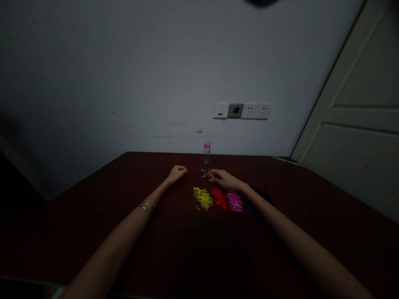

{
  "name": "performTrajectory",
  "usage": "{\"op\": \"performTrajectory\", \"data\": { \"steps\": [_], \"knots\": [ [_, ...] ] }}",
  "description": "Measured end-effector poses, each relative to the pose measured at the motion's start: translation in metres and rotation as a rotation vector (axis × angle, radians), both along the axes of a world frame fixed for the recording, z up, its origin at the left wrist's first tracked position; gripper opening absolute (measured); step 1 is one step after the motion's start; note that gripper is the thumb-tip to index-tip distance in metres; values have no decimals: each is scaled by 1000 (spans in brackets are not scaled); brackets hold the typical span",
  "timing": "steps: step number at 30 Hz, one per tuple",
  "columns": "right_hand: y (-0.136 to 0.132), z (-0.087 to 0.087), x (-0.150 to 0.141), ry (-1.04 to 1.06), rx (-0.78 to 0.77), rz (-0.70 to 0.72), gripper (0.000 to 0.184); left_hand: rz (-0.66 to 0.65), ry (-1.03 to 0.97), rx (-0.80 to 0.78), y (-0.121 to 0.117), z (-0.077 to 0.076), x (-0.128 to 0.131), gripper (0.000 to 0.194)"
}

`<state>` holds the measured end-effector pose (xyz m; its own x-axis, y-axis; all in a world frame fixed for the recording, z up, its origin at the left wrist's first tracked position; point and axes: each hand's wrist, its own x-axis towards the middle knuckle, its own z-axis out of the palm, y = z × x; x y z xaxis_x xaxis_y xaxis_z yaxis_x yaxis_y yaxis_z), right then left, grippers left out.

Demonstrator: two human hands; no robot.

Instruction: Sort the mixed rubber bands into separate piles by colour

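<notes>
Beside a small mixed-colour pile of rubber bands [205,173], my right hand [226,179] reaches in from the right with thumb and fingers drawn together at the pile's edge. What lies between its fingertips is too small and dark to make out. My left hand [177,173] rests on the table left of that pile, fingers curled closed, with nothing visible in it. Nearer to me lie sorted heaps of yellow bands [203,198], red bands [219,198] and pink bands [234,201]. A dark blue heap [251,205] is partly hidden under my right forearm.
A clear bottle with a pink cap [206,153] stands upright behind the mixed pile. The dark red table [174,249] reaches back to a pale wall holding a row of sockets [255,111]. A white door [364,104] is at the right. Lighting is dim.
</notes>
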<state>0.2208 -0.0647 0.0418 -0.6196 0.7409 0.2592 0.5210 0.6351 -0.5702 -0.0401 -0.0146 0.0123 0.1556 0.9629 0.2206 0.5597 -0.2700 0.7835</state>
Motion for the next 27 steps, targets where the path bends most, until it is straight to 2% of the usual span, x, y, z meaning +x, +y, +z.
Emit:
{"op": "performTrajectory", "data": {
  "steps": [3, 7, 11, 15, 18, 21, 23, 27],
  "knots": [
    [-14, 11, -18, 33, -56, 72, 31, 4, 27, 7, -1, 1, 1, 29],
    [-23, 13, -32, -13, -176, 176, 35, 9, 47, 15, -4, 3, 3, 29],
    [-21, 20, -24, -10, -206, 142, 31, 12, 56, 19, -5, 4, 4, 28],
    [-13, 37, 8, 95, -167, 28, 28, 17, 74, 26, -4, 1, 3, 28],
    [-3, 39, 45, 122, -112, -149, 27, 10, 101, 67, -1, -1, 3, 27],
    [6, 25, 86, 121, -71, -286, 26, 11, 156, 100, 3, -1, 5, 26],
    [8, 11, 112, 102, -104, -360, 27, 29, 194, 101, 4, 2, 11, 27],
    [6, -11, 150, 110, -95, -504, 28, -6, 281, 122, 0, 10, 35, 28]
  ]
}}
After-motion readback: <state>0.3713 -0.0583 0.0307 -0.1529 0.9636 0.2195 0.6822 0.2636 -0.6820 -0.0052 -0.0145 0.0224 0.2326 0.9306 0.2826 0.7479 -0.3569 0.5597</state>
